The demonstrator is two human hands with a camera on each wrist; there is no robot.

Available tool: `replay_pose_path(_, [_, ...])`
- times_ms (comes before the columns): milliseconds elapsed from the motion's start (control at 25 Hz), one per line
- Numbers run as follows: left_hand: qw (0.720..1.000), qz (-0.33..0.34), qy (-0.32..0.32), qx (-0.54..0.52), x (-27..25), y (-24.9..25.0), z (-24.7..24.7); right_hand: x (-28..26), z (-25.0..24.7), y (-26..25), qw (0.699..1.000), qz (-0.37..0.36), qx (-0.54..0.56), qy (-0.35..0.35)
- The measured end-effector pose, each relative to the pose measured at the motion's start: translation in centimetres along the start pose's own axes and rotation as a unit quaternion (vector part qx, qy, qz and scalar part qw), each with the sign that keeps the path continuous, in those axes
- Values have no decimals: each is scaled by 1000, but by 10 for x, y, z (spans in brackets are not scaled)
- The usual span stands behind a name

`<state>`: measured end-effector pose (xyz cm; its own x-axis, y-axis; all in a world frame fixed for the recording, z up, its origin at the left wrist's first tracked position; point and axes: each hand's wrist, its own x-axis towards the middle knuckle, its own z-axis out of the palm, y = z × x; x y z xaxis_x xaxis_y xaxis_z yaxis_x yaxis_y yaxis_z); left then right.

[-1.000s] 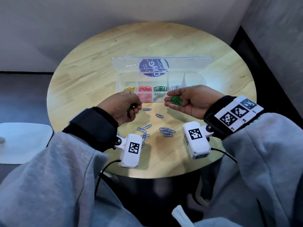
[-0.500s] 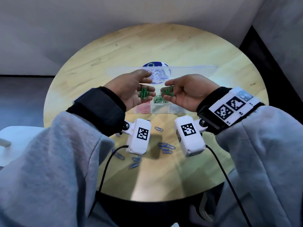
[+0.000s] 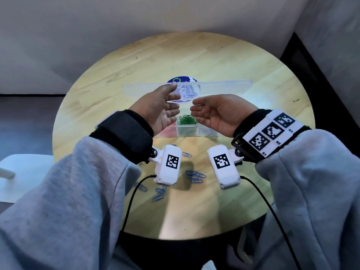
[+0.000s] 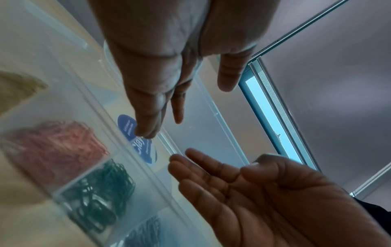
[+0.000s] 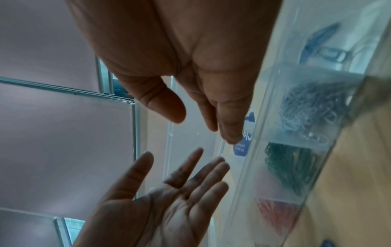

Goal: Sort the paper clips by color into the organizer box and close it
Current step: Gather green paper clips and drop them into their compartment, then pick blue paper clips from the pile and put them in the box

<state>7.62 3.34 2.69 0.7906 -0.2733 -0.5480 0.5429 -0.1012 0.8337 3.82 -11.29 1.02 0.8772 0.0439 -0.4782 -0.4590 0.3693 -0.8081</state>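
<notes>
The clear organizer box (image 3: 187, 131) stands open on the round wooden table (image 3: 194, 55), its lid (image 3: 224, 85) laid back. Green paper clips (image 3: 187, 120) fill the middle compartment, with red clips (image 3: 168, 131) in the one to its left. Above the green compartment my left hand (image 3: 167, 106) and right hand (image 3: 210, 112) hover with palms facing each other, fingers straight, both empty. The left wrist view shows yellow clips (image 4: 19, 86), red clips (image 4: 57, 147), green clips (image 4: 101, 188) and silver clips (image 4: 146, 234) in separate compartments. Several blue paper clips (image 3: 195, 175) lie loose on the table near me.
More blue clips (image 3: 159, 191) lie under my left wrist camera. A white seat (image 3: 19, 176) stands left of the table. Black cables hang from both wrist cameras over the near table edge (image 3: 185, 235). A dark wall strip runs at the right.
Both hands carried green clips from the table up over the box and let them fall into the green compartment. The fingers have spread and both hands are now empty.
</notes>
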Motion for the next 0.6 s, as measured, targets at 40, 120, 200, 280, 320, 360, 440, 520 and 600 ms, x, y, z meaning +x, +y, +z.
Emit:
replay_pose_path(40, [1000,6,4,-3,-4,-1,-4,-4,-1,0,1000,-6,-22,2])
replay_pose_path(120, [1000,14,18,-1,-16,-3,-13,-12,-2,0,997,-21,-70,0])
replay_pose_path(200, [998,4,51,42,-29,-9,-24,-21,-4,4,989,-35,-144,-11])
replay_pose_path(280, [989,-19,108,100,-39,-20,-36,-29,-4,12,966,-36,-255,-30])
replay_pose_path(320, [982,-30,134,126,-43,-27,-43,-33,-3,17,945,-34,-322,-36])
replay_pose_path(360, [975,-43,152,154,-46,-33,-50,-37,-1,22,920,-32,-387,-44])
replay_pose_path(440, [952,-72,169,243,-50,-46,-63,-40,3,33,870,-23,-489,-59])
replay_pose_path(520, [922,-90,180,329,-52,-59,-74,-42,4,42,823,-22,-564,-66])
replay_pose_path(600, [893,-103,174,402,-52,-69,-79,-41,3,45,779,-32,-623,-58])
